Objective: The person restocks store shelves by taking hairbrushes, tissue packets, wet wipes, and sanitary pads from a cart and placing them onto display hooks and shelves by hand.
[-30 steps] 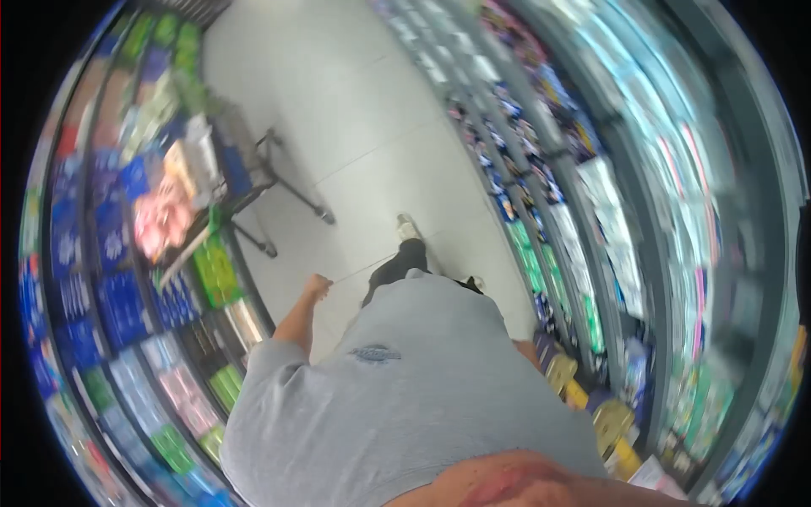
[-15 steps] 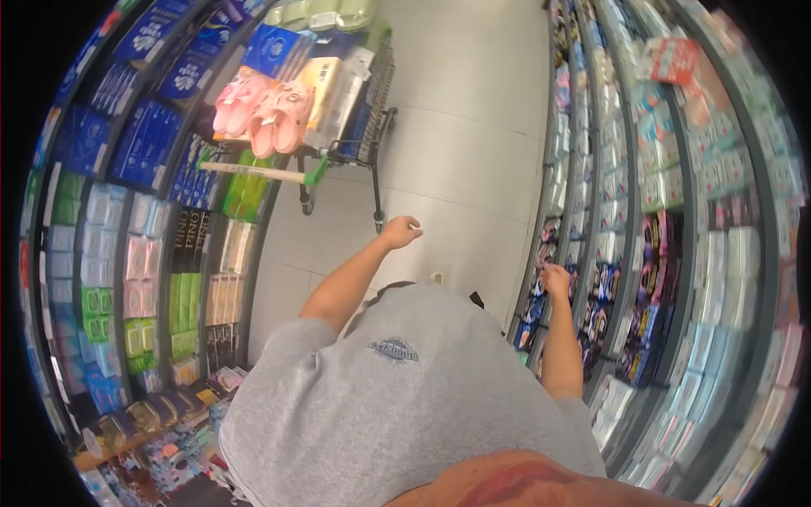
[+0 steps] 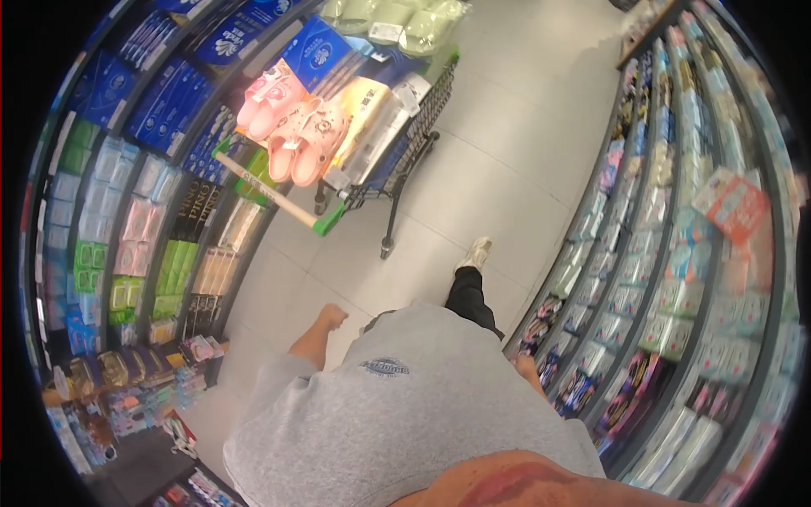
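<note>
My left hand (image 3: 334, 316) hangs low over the floor at my side, its fingers loosely curled with nothing in them. At my other side my right hand (image 3: 525, 365) is near the right-hand shelves, partly cut off by my shirt, so its fingers cannot be made out. Ahead and to the left stands a shopping cart (image 3: 422, 110) with a green-ended handle (image 3: 274, 194), which neither hand touches. Two pairs of pink clogs (image 3: 312, 139) lie on top of its load, beside a blue pack (image 3: 317, 52) and a yellow pack (image 3: 365, 106). Pale green slippers (image 3: 393, 21) in clear wrap lie farther forward.
Shelves of tissue packs (image 3: 173, 101) line the left side, close to the cart. Packaged goods fill the right-hand shelves (image 3: 629, 279), where a red sign (image 3: 733, 205) sticks out. Pale floor tiles (image 3: 498, 160) run between them. My shoe (image 3: 478, 252) is stepping forward.
My left hand has swung down and back, and my right hand has dropped back beside my body. One leg has come forward. The cart appears lower and farther right in view.
</note>
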Demonstrator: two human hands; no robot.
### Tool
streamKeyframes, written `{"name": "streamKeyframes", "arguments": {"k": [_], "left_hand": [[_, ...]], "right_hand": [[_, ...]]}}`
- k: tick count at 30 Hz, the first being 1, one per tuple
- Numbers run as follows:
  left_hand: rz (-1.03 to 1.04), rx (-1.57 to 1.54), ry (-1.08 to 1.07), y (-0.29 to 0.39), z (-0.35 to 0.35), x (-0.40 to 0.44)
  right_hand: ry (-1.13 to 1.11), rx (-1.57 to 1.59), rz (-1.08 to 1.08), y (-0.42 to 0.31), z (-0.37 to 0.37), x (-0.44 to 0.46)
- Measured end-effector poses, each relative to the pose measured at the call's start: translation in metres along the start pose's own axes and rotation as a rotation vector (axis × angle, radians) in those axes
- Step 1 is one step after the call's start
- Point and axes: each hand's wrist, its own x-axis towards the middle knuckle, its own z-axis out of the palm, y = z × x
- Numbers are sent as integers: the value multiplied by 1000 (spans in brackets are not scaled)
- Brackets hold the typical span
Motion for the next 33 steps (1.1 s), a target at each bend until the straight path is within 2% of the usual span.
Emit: {"name": "streamKeyframes", "arguments": {"k": [2,4,5,6,8,9,10,11,12,13,14,18,20,24,27,28,30,33], "left_hand": [[-75,-76,31,4,8,11],[-179,-139,-45,35,6,22],[-165,-135,-14,66,5,18],[-162,-150,-6,101,4,21],[5,-157,33,171,2,26],[145,-63,85,210,-4,32],[283,30,141,253,-11,41],[420,38,262,310,-26,18],[566,-40,269,338,-29,48],[570,-45,251,381,-48,38],[622,-146,276,417,-62,23],[675,-177,355,513,-114,-23],[672,-194,353,537,-132,-36],[633,-390,360,557,-171,-61],[705,-358,508,559,-206,-54],[798,-433,519,560,-221,-45],[851,-609,499,577,-258,-51],[972,-697,595,607,-324,-53]], "right_hand": [[-189,1293,1256,28,10,1],[-328,-7,159,106,21,17],[-409,132,157,122,-3,47],[-404,122,144,127,-35,85],[-112,1015,1225,129,-93,165],[-110,905,937,171,-104,212],[-65,888,814,177,-146,261],[-22,780,603,181,-187,315],[28,676,402,185,-225,365],[75,690,309,182,-264,408],[101,982,520,131,-338,432],[128,975,465,85,-428,529],[148,1080,315,58,-444,556],[55,1013,222,24,-445,581],[45,894,160,15,-439,598],[36,887,167,13,-441,606],[153,808,88,-4,-475,622],[248,776,48,-34,-545,652]]}}
